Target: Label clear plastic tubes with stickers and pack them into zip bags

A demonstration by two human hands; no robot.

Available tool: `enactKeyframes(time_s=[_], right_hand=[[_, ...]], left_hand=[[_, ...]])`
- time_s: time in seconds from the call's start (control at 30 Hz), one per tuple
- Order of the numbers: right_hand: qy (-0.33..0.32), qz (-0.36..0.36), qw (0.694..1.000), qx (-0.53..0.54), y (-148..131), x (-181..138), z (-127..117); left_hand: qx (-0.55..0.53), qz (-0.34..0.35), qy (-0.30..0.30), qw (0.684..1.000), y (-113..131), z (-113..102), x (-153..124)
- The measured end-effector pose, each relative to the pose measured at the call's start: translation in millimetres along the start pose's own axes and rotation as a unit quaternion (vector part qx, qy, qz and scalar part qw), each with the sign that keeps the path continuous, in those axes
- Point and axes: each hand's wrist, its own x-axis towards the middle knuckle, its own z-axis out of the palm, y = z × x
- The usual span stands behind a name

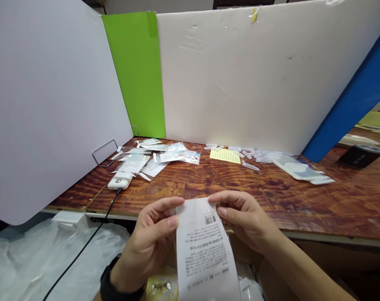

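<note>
White and green boards (pixel 230 75) stand along the far edge of the wood-grain desk (pixel 305 200), with clear plastic sheeting (pixel 49 263) at lower left. At bottom centre, the left hand (pixel 149 234) and right hand (pixel 243 217) each keep a narrow grip, pinching the top of a printed paper slip (pixel 204 251) between thumb and fingers. Plastic packets (pixel 146 161) lie at mid left, near a white power bank (pixel 120 180); a yellow dotted sheet (pixel 225 155) sits at centre.

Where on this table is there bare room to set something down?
Bare wood lies between the yellow dotted sheet and the right hand, and right of the clear packet stack. It's crowded at left, around the plastic packets, and along the white board.
</note>
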Motion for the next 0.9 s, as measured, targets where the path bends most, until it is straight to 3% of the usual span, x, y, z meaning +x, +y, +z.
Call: enactKeyframes(time_s=[0.27,0.53,0.67,0.8,0.9], right_hand=[[0.106,-0.030,0.986,-0.128,12,-2,10],[0.079,0.045,0.995,0.028,10,-2,11],[0.059,0.078,0.995,0.035,12,-2,13],[0.073,0.053,0.996,-0.022,15,0,10],[0.085,0.056,0.991,-0.090,17,-1,4]], left_hand=[[0.177,0.034,0.008,0.984,-10,-4,3],[0.056,-0.016,0.114,0.992,-1,3,1],[0.043,-0.012,0.156,0.987,-2,1,3],[0.146,0.038,0.108,0.983,-9,-1,3],[0.138,0.038,0.073,0.987,-11,-2,4]])
